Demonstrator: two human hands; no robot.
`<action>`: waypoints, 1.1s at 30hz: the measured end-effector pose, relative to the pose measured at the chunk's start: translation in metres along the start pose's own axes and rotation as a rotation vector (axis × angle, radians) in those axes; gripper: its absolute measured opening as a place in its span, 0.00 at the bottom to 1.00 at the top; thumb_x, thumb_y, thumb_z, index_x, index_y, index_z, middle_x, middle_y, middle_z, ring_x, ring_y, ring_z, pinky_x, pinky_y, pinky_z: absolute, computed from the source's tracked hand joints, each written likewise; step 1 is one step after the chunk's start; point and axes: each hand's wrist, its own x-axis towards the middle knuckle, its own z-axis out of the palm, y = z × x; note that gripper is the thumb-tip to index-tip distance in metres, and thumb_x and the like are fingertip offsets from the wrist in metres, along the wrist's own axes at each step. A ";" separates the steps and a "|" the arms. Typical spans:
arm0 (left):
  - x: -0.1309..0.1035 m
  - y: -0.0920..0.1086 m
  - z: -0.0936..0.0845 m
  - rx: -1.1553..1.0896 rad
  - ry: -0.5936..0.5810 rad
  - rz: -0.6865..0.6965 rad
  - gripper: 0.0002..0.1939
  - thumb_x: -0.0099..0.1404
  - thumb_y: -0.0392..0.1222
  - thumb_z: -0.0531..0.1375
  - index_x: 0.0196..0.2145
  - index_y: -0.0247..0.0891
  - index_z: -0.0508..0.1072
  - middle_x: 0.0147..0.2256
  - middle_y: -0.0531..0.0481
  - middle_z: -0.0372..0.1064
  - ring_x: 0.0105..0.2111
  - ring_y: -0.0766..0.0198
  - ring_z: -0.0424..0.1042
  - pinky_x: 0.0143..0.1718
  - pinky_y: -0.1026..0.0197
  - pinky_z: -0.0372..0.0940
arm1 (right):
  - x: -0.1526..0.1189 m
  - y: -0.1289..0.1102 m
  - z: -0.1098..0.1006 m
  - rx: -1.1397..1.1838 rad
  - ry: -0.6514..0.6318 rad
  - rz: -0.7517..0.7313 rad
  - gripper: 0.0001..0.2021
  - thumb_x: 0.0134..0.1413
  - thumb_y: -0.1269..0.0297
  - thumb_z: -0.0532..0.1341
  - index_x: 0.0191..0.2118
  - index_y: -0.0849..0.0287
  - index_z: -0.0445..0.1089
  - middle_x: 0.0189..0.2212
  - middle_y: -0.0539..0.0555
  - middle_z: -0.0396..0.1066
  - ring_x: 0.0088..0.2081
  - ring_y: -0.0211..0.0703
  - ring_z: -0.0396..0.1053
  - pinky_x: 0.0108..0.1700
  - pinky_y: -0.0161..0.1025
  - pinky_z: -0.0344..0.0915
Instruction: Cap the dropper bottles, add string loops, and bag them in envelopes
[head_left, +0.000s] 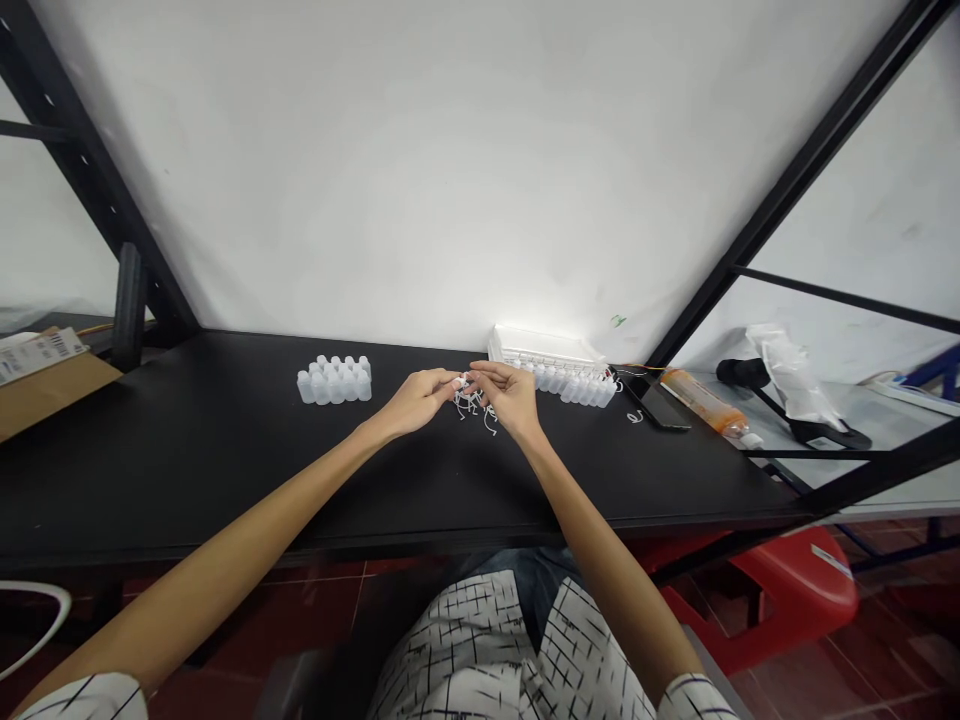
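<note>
The small white strand-tailed pieces (472, 402) lie in a loose heap on the black tabletop (225, 430), directly between the two hands. This heap has no single long axis; its thin tails curl out several ways, mostly toward the person's side. The left hand (416, 402) comes in from the heap's left, with thumb and fingers drawn together at its left edge. The right hand (511, 398) arches over the heap's far right part, fingers bent inward, so neither hand is clearly nearer. The fingertips of both almost meet above the heap, with something small and white at them; whether either hand has it pinched firmly, I cannot tell.

Left of the heap, beyond the left hand, a block of upright bottles (334, 382) stands well apart, wider than it is deep. Right of the heap, just beyond the right hand, a row of bottles (577, 384) runs sideways, slanting slightly toward the person at its far end. Behind that row, to the heap's far right, sits a white box (544, 343) close to the wall (412, 200).

Further right of the heap lie a white loop (635, 417) and a dark flat device (660, 403). The widest room for moving is on the heap's near side, where black surface runs to the front edge; the right side is tighter, bounded by the row.
</note>
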 end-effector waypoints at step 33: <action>-0.001 0.003 -0.006 0.303 0.021 0.084 0.20 0.73 0.48 0.46 0.44 0.39 0.76 0.33 0.48 0.66 0.29 0.62 0.63 0.34 0.59 0.57 | -0.001 -0.006 -0.006 -0.079 -0.119 0.021 0.13 0.49 0.55 0.66 0.34 0.61 0.73 0.30 0.55 0.76 0.27 0.41 0.75 0.20 0.31 0.65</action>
